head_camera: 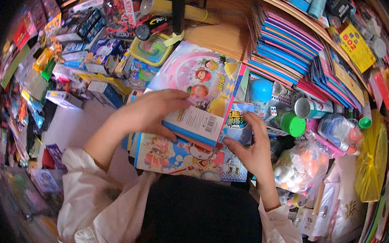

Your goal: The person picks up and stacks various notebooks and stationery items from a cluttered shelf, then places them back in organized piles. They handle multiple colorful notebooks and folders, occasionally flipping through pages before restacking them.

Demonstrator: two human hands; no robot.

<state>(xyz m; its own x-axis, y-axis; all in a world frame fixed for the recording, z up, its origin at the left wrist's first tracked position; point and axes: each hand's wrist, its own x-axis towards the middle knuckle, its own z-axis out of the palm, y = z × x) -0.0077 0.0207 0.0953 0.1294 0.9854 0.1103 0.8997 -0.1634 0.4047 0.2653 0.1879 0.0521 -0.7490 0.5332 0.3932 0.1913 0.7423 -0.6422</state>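
A stack of cartoon-covered books or notebooks (215, 85) lies tilted before me, its top cover showing fruit characters and a barcode. My left hand (157, 109) lies over the stack's left side, thumb at its lower edge and fingers on the cover. Under it is a wider picture book or box (184, 158) with cartoon figures, and a blue printed one (237, 142) shows at the right. My right hand (253, 144) is at that blue cover, thumb and fingers spread apart; whether it presses on it I cannot tell.
Stacked colourful notebooks (284, 46) fill the wooden shelf at the upper right. Nearby are a green-lidded jar (289, 123), a blue ball (260, 89) and a plastic bag of pompoms (301, 165). Small boxes (64, 99) and packets crowd the left. A yellow-rimmed container (152, 50) stands behind the books.
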